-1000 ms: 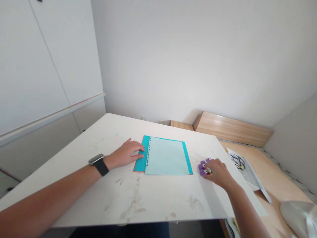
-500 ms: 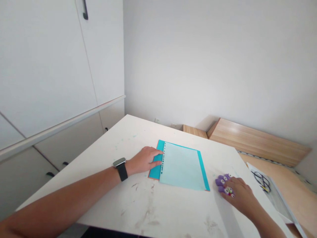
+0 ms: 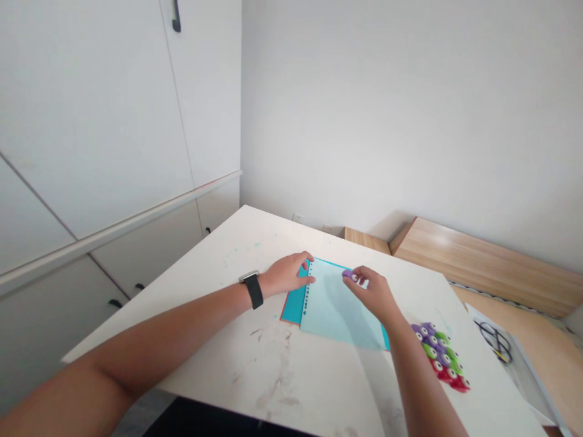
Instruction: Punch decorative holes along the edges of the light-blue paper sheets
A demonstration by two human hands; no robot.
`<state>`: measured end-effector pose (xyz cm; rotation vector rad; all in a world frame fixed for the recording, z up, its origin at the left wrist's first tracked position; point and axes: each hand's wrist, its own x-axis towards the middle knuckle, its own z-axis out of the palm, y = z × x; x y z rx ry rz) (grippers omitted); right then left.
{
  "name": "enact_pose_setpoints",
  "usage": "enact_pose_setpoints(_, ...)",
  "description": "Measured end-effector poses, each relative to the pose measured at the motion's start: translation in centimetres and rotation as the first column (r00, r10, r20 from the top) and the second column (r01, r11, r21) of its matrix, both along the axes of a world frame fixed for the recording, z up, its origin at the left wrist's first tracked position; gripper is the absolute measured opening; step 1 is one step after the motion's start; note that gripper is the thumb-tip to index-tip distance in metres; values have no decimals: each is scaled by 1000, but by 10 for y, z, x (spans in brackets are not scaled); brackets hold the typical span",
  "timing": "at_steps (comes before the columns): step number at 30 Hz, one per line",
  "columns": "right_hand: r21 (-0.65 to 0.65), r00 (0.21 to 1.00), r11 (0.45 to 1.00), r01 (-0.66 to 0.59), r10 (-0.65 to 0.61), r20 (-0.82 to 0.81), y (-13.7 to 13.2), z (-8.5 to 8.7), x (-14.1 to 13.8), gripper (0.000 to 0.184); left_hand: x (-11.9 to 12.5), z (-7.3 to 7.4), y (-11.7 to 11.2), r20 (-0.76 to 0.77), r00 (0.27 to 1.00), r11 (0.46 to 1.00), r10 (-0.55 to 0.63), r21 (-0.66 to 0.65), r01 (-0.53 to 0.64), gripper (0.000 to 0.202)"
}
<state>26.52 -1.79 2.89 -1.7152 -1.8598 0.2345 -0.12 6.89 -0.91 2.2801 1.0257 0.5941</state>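
Purple piece (image 3: 347,275) partly hidden by right fingers (image 3: 365,271), cabinet handle (image 3: 177,25) cropped above

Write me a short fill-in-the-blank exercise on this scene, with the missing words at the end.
1. The person's right hand holds an eyed piece coloured ____.
2. The watch is on the person's ____ wrist.
3. The group of eyed pieces is coloured purple, green and ____.
4. In the picture, that group lies to the ____ of the pale sheet.

Missing words: purple; left; red; right.
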Motion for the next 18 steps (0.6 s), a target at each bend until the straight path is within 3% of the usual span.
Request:
enact_pose_setpoints(3, -25, 977, 997, 69, -73, -200, 13, -20, -41, 40, -6, 15, -16, 98, 990, 995, -100, -3, 101, 67)
enact_pose_setpoints(5, -92, 940, 994, 63, -90, -329, 16, -31, -61, 44, -10, 25, -28, 91, 985, 984, -147, 116, 136, 68)
enact_pose_setpoints(8, -177, 897, 984, -6, -73, -435, 13, -41, -81, 47, -17, 35, -45, -5, 996, 954, -93, 287, 91, 50)
enact_pose_setpoints(13, -204, 910, 978, -50, -40, -413, -1, -41, -102, 48, -27, 34, -64, -115, 993, 919, 13, 394, 34, 22)
enact_pose_setpoints(18, -180, 948, 976, -119, 57, -313, -10, -36, -105, 47, -32, 20, -65, -69, 998, 945, 3, 327, 20, 18)
